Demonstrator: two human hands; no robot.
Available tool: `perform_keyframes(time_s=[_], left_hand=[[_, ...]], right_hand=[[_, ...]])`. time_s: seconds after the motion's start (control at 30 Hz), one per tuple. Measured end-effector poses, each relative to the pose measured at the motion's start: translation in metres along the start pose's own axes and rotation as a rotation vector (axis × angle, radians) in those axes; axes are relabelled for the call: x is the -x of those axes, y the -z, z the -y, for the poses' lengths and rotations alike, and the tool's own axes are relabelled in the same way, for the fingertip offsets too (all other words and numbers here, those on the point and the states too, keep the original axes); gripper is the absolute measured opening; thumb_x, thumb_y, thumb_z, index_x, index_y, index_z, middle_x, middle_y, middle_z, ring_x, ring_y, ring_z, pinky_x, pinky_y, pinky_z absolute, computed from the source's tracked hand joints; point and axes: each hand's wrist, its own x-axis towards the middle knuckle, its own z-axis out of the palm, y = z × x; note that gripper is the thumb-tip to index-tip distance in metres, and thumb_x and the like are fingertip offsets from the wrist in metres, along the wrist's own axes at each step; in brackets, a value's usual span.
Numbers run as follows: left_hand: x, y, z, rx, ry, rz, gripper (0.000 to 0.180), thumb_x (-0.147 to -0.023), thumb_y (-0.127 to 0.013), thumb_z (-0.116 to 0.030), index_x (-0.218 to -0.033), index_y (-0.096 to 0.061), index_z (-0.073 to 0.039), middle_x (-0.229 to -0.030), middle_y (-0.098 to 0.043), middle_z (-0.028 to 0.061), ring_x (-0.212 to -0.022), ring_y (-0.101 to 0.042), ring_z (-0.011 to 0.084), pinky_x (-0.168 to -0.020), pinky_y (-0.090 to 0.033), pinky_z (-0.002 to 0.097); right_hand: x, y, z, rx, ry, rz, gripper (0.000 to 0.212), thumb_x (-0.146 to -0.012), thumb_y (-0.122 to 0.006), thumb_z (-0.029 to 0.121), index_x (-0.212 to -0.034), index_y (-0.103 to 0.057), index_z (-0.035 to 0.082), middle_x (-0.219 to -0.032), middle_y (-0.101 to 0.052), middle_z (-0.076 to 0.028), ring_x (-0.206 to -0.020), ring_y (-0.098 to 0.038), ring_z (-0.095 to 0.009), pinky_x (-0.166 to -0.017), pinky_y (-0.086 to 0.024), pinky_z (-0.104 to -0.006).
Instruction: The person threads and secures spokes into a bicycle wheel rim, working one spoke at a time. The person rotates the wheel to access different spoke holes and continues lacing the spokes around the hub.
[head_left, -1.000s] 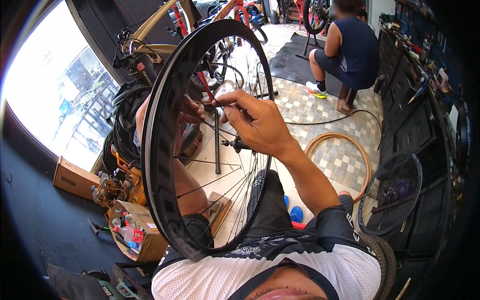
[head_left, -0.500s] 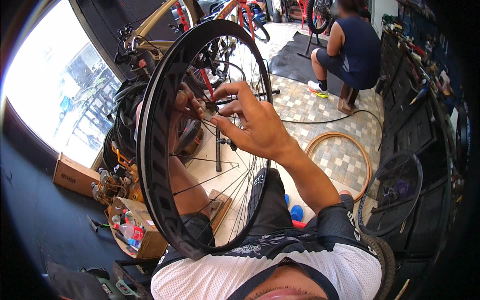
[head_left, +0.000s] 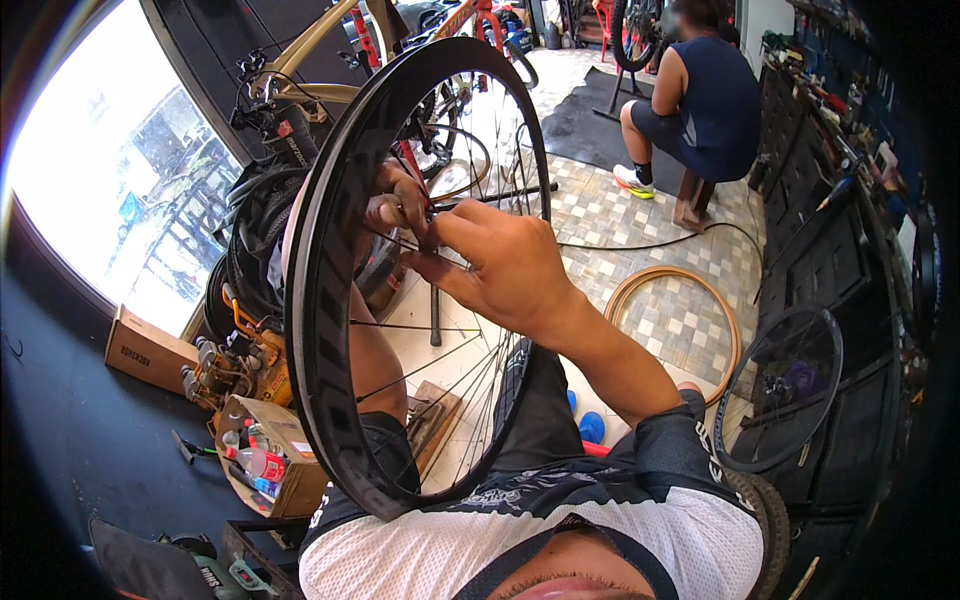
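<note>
A black deep-section bicycle wheel rim [head_left: 328, 330] stands upright before my chest, its lower edge against my jersey. Thin dark spokes [head_left: 414, 326] cross its inside; some slant loosely with one end free. My left hand [head_left: 392, 203], seen through the rim opening, has its fingers curled together among the spokes. From the right, my right hand [head_left: 515, 265] meets it, thumb and forefinger closed near the left fingertips. Both hands work at the middle of the wheel. What lies between the fingers is hidden by the hands, and the hub cannot be made out.
Left of me stand a cardboard box [head_left: 310, 485] of bottles and an orange machine [head_left: 250, 365]. Bicycle frames [head_left: 318, 50] lean beyond the wheel. A tan hoop [head_left: 735, 345] and another wheel [head_left: 838, 365] are at right, by dark drawers [head_left: 830, 250]. A person [head_left: 715, 100] sits farther off.
My right hand has turned and closed in on the left, its fingers now less spread. The pale thing that showed between the fingers is covered. The rim has shifted slightly right.
</note>
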Motion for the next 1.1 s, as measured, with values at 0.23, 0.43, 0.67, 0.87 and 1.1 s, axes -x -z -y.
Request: perform_keyframes(time_s=[0.23, 0.43, 0.67, 0.87, 1.1], left_hand=[[0.001, 0.002, 0.007, 0.007, -0.045, 0.045, 0.038, -0.102, -0.072, -0.036, -0.111, -0.067, 0.0, -0.092, -0.069, 0.0128, -0.088, -0.069, 0.0237, -0.072, -0.058, 0.0322], [0.017, -0.002, 0.005, 0.194, 0.023, -0.033, 0.037, -0.103, -0.07, -0.034, -0.105, -0.067, 0.003, -0.093, -0.065, 0.016, -0.085, -0.068, 0.027, -0.071, -0.058, 0.035], [0.042, 0.004, 0.02, 0.234, -0.117, -0.145, 0.039, -0.1, -0.072, -0.035, -0.115, -0.068, 0.001, -0.1, -0.065, 0.0173, -0.096, -0.069, 0.0317, -0.084, -0.059, 0.0484], [0.033, -0.024, 0.008, 0.035, -0.159, -0.237, 0.031, -0.101, -0.072, -0.026, -0.118, -0.069, -0.002, -0.103, -0.064, 0.0123, -0.101, -0.067, 0.0285, -0.09, -0.058, 0.0473], [0.037, -0.022, 0.025, 0.015, -0.212, -0.285, 0.027, -0.099, -0.074, -0.026, -0.115, -0.075, -0.004, -0.111, -0.067, 0.0108, -0.105, -0.064, 0.0244, -0.09, -0.056, 0.0423]], right_hand=[[0.005, 0.006, -0.001, -0.09, -0.06, 0.01, 0.02, -0.09, -0.083, 0.023, -0.095, -0.071, 0.008, -0.088, -0.069, -0.011, -0.076, -0.069, -0.033, -0.066, -0.054, -0.0416], [0.026, 0.037, -0.02, -0.32, 0.081, 0.268, 0.027, -0.085, -0.087, 0.034, -0.101, -0.078, 0.014, -0.126, -0.069, -0.019, -0.096, -0.074, -0.034, -0.083, -0.058, -0.0389], [0.018, 0.04, -0.031, -0.661, -0.204, 0.293, 0.03, -0.094, -0.081, 0.017, -0.12, -0.07, 0.006, -0.134, -0.068, -0.011, -0.088, -0.065, -0.006, -0.068, -0.049, -0.0198], [0.013, 0.019, -0.045, -0.683, -0.25, 0.189, 0.027, -0.104, -0.069, 0.009, -0.128, -0.066, -0.001, -0.119, -0.072, -0.012, -0.112, -0.073, -0.016, -0.075, -0.058, -0.0269], [0.01, 0.019, -0.046, -0.589, -0.23, 0.19, 0.027, -0.102, -0.073, 0.017, -0.124, -0.07, 0.002, -0.099, -0.077, -0.007, -0.08, -0.07, -0.008, -0.066, -0.052, -0.0236]])
